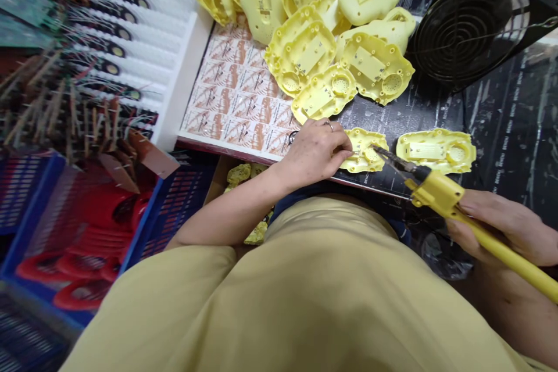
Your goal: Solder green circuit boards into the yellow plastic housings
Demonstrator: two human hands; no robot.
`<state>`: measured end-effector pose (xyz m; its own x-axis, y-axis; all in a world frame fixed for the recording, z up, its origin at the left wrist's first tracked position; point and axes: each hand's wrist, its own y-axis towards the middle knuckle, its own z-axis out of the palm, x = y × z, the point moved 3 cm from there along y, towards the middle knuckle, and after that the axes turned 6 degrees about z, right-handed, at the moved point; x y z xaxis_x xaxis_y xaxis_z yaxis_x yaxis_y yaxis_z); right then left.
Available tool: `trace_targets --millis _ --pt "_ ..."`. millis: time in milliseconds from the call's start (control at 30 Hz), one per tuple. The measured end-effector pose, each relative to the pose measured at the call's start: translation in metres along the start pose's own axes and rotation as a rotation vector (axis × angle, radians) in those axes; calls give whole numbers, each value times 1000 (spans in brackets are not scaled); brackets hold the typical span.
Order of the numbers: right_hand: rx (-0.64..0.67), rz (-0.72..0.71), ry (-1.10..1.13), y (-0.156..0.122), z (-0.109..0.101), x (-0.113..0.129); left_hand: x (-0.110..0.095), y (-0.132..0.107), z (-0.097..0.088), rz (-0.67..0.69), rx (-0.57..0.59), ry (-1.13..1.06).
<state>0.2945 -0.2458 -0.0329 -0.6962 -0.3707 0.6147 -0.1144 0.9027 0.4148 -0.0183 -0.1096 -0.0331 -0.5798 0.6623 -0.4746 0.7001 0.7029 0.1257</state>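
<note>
Head view shows the left hand (317, 150) at the left end of a small pale-yellow moulded plastic shell (365, 148), which lies open side up at the near edge of the black, white-lettered surface (501, 128); its fingers are bent together, though whether they pinch anything I cannot tell. The right hand (501, 221) has its fingers wrapped around a long yellow-handled tool with a dark metal end (440, 193), whose tip is over the shell's round end; contact is unclear. Just right of that shell lies a second yellow plastic shell (436, 151). Beyond the hands, a heap of yellow plastic casings (305, 52) sits beside a black square fan with a round wire grille (462, 29).
</note>
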Motion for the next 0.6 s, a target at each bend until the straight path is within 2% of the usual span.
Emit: trace_targets --millis 133,200,367,500,600 --pt "-169 -193 -91 8 10 16 0 0 0 5 1 10" --pt "-159 -210 -73 14 14 24 0 0 0 11 -1 14" --pt "-103 -138 127 21 15 32 0 -2 0 35 -35 14" --pt "-99 -15 33 17 12 24 -1 -1 0 12 -50 43" --pt "-65 -3 -26 22 13 15 -4 3 0 -11 -32 108"
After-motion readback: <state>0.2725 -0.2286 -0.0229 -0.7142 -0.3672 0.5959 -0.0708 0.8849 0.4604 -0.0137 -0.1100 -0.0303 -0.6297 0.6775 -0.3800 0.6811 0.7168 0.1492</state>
